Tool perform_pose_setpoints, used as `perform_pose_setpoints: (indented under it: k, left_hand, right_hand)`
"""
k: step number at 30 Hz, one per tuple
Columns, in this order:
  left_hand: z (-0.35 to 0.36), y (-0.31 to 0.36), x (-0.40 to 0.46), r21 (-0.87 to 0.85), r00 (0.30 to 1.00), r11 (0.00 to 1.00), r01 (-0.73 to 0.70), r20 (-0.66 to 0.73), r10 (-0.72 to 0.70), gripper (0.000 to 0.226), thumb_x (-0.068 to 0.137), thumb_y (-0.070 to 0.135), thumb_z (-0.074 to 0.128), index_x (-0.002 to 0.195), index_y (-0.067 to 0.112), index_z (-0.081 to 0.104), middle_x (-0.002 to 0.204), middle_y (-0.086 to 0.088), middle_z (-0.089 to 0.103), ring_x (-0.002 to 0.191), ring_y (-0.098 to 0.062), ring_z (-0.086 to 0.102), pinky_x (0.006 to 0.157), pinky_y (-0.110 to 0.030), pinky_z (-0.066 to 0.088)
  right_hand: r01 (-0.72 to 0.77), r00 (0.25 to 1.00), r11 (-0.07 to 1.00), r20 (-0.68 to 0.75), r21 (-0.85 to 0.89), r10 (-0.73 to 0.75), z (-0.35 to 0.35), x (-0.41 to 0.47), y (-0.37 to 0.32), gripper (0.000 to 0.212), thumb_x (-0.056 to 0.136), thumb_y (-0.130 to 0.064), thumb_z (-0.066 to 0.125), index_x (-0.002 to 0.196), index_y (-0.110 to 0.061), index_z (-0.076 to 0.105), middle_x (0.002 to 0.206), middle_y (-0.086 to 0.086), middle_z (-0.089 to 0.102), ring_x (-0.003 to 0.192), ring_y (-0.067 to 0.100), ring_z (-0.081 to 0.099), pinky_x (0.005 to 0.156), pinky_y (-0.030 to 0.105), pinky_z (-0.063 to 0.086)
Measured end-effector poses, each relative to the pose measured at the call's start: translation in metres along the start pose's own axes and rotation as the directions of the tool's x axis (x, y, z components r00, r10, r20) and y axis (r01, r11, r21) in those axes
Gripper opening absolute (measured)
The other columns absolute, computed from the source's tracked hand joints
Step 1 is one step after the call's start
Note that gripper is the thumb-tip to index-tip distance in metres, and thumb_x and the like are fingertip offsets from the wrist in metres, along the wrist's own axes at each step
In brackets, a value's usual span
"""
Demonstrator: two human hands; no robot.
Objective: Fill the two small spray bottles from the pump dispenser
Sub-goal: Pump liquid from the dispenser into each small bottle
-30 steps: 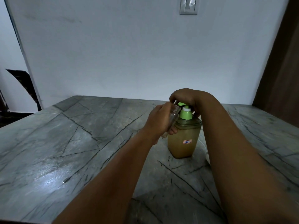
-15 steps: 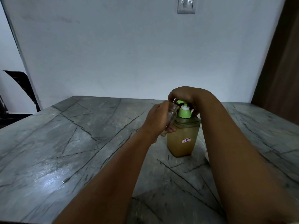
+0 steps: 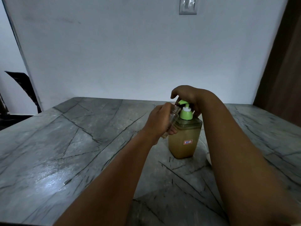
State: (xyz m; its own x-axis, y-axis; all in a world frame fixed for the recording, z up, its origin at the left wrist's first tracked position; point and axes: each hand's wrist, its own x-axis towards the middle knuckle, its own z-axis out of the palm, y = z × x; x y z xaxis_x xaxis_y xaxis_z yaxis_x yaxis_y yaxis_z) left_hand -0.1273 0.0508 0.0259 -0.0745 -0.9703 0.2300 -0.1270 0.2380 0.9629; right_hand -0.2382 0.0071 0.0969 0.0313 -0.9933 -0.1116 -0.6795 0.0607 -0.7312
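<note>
A grey stone tabletop veined with dark cracks (image 3: 68,144) runs up to a plain pale bluish-white wall (image 3: 114,54). A silver-framed light switch plate (image 3: 187,5) sits high on that wall. A dark brown wooden panel (image 3: 283,70) stands at the right. The light is dim, with a soft glare on the stone at left.

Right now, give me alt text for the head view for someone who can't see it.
The left hand holds a small clear bottle, mouth tilted under the green pump of a dispenser of tan liquid. The right hand rests on the pump head. The dispenser stands on a grey table.
</note>
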Motion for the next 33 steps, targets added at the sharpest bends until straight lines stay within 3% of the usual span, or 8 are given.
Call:
perform_pose_setpoints:
  k: [5,10,13,17,20,26,33]
  left_hand:
    - [0.0,0.0,0.0,-0.004,1.0,1.0,0.005,-0.003,-0.005,0.033,0.099,0.026,0.031,0.08,0.018,0.056,0.064,-0.016,0.061,0.041,-0.015,0.057,0.037,-0.015,0.039]
    - [0.0,-0.002,0.001,-0.015,1.0,1.0,0.018,-0.002,-0.018,0.033,0.099,0.029,0.035,0.079,0.015,0.057,0.055,-0.015,0.059,0.04,-0.016,0.056,0.036,-0.014,0.037]
    - [0.0,-0.002,0.002,-0.026,1.0,1.0,0.008,-0.011,-0.008,0.033,0.099,0.029,0.034,0.078,0.017,0.056,0.058,-0.014,0.061,0.043,-0.018,0.057,0.04,-0.018,0.041]
    - [0.0,-0.004,0.001,-0.029,1.0,0.999,-0.028,-0.014,0.027,0.033,0.1,0.026,0.032,0.081,0.019,0.057,0.073,-0.009,0.062,0.048,-0.02,0.059,0.051,-0.027,0.042]
    - [-0.001,-0.004,0.001,-0.021,0.998,0.997,-0.069,-0.006,0.069,0.033,0.1,0.024,0.032,0.082,0.02,0.058,0.076,-0.008,0.062,0.047,-0.018,0.059,0.047,-0.025,0.044]
    - [-0.002,-0.002,-0.001,-0.063,0.991,0.989,-0.135,-0.009,0.134,0.034,0.1,0.02,0.034,0.082,0.02,0.063,0.077,-0.011,0.063,0.047,-0.018,0.057,0.042,-0.021,0.045]
    - [0.0,-0.004,0.002,-0.042,0.994,0.993,-0.107,0.0,0.107,0.033,0.1,0.021,0.034,0.083,0.019,0.063,0.076,-0.018,0.063,0.045,-0.016,0.056,0.041,-0.02,0.044]
  right_hand:
    - [0.007,1.0,0.991,0.016,-0.137,-0.005,0.005,0.0,-0.001,0.012,0.088,-0.02,0.047,0.091,-0.009,0.051,0.079,0.01,0.047,0.063,0.023,0.042,0.06,0.027,0.038]
    - [0.028,0.999,0.974,0.032,-0.224,-0.022,0.009,-0.001,-0.003,0.012,0.089,-0.019,0.046,0.089,-0.01,0.054,0.081,0.011,0.048,0.065,0.023,0.042,0.056,0.025,0.037]
    - [0.035,0.999,0.987,0.013,-0.155,-0.034,0.007,-0.001,-0.002,0.022,0.092,-0.021,0.045,0.1,-0.007,0.06,0.091,0.012,0.049,0.069,0.024,0.044,0.057,0.026,0.036]
    - [-0.018,1.0,0.998,0.011,0.056,0.017,-0.003,0.0,0.0,0.035,0.093,-0.038,0.04,0.09,-0.007,0.055,0.078,0.011,0.053,0.065,0.025,0.048,0.063,0.029,0.04]
    - [-0.058,0.998,0.993,0.026,0.102,0.055,-0.008,0.002,0.0,0.049,0.091,-0.045,0.037,0.093,-0.002,0.062,0.079,0.013,0.058,0.069,0.029,0.052,0.07,0.035,0.044]
    - [-0.022,1.0,1.0,0.002,-0.002,0.022,-0.003,-0.006,-0.004,0.02,0.095,-0.027,0.043,0.097,-0.007,0.047,0.073,0.008,0.045,0.059,0.023,0.042,0.059,0.028,0.038]
    - [-0.021,1.0,0.999,0.021,-0.033,0.022,0.0,-0.007,-0.003,0.014,0.089,-0.021,0.046,0.092,-0.008,0.046,0.071,0.008,0.041,0.059,0.021,0.037,0.064,0.03,0.036]
